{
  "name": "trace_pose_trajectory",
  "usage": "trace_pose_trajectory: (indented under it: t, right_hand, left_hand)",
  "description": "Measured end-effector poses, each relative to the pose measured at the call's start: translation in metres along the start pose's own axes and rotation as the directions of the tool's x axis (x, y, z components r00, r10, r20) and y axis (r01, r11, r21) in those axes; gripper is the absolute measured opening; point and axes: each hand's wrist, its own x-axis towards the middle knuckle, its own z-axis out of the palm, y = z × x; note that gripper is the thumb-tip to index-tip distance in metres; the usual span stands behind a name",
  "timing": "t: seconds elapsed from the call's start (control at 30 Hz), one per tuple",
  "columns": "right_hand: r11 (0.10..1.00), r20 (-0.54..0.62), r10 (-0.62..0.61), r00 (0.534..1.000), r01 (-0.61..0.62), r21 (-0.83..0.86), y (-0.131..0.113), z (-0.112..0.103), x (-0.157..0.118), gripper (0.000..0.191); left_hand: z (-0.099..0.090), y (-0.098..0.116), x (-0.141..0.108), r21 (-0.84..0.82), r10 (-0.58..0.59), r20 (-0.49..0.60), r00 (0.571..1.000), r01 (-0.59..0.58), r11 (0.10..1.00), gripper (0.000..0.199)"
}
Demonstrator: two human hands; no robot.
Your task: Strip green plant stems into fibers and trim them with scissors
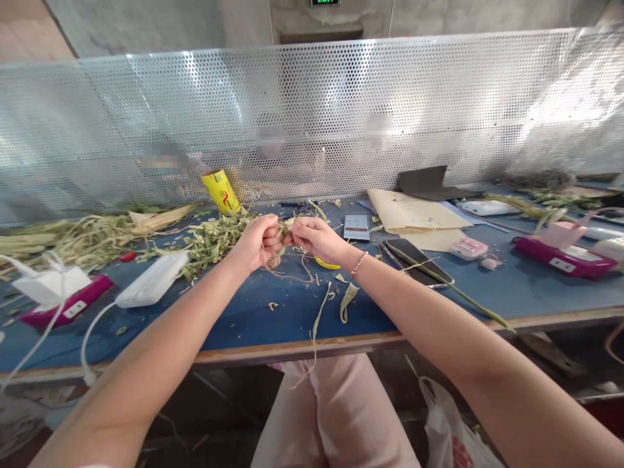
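Observation:
Both of my hands meet above the middle of the blue table, fingers closed in a pinch. My left hand [259, 242] and my right hand [316, 238] grip a small greenish plant piece [286, 227] between them, mostly hidden by the fingers. Beside and behind my left hand lies a heap of pale green, wilted leafy plants [209, 239]. Thin roots or strings trail on the table below the hands. A yellow curved object [326, 263] is partly hidden by my right wrist. A pale strip of plant [319, 318] hangs over the table's front edge.
A yellow tube [221, 192] leans near the perforated metal screen [312, 117]. To the left are a white power bank [153, 279] and a magenta power strip [68, 305]. On the right lie a phone [414, 260], tan paper [419, 211] and another magenta strip [565, 257].

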Motion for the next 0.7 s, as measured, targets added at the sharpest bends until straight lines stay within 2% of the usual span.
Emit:
trace_pose_trajectory:
  t: [0.07, 0.13, 0.2, 0.27, 0.37, 0.5, 0.6, 0.7]
  right_hand:
    - [0.968, -0.043, -0.045, 0.998, 0.033, -0.25, 0.0, -0.002, -0.001, 0.031]
    - [0.882, -0.089, -0.095, 0.991, 0.043, -0.47, -0.001, -0.004, -0.002, 0.03]
    - [0.81, -0.127, -0.139, 0.982, 0.039, -0.585, -0.001, -0.003, -0.003, 0.031]
    - [0.785, -0.158, -0.159, 0.975, 0.028, -0.619, -0.001, -0.002, -0.004, 0.03]
    - [0.827, -0.213, -0.14, 0.967, -0.004, -0.562, -0.001, 0.0, -0.003, 0.028]
    - [0.956, -0.248, -0.009, 0.969, -0.064, -0.285, 0.001, -0.002, 0.0, 0.023]
    - [0.993, -0.187, 0.076, 0.979, -0.091, -0.075, 0.003, -0.005, 0.001, 0.017]
    - [0.994, -0.123, 0.106, 0.987, -0.104, 0.019, 0.006, -0.007, 0.002, 0.016]
  left_hand:
    - [-0.002, -0.001, -0.001, 0.021, 0.035, 0.028, 0.999, -0.035, 0.999, 0.033]
    - [-0.002, -0.003, -0.002, 0.061, 0.086, 0.04, 0.995, -0.088, 0.994, 0.032]
    - [-0.002, -0.006, -0.003, 0.159, 0.15, 0.065, 0.986, -0.159, 0.974, 0.031]
    - [-0.002, -0.01, -0.004, 0.311, 0.214, 0.109, 0.971, -0.238, 0.92, 0.029]
    - [-0.001, -0.013, -0.006, 0.514, 0.268, 0.156, 0.951, -0.31, 0.8, 0.028]
    - [-0.002, -0.015, -0.006, 0.618, 0.248, 0.163, 0.955, -0.295, 0.729, 0.027]
    - [-0.004, -0.016, -0.004, 0.612, 0.245, 0.141, 0.959, -0.279, 0.74, 0.026]
    - [-0.007, -0.019, 0.0, 0.497, 0.298, 0.056, 0.953, -0.286, 0.819, 0.02]
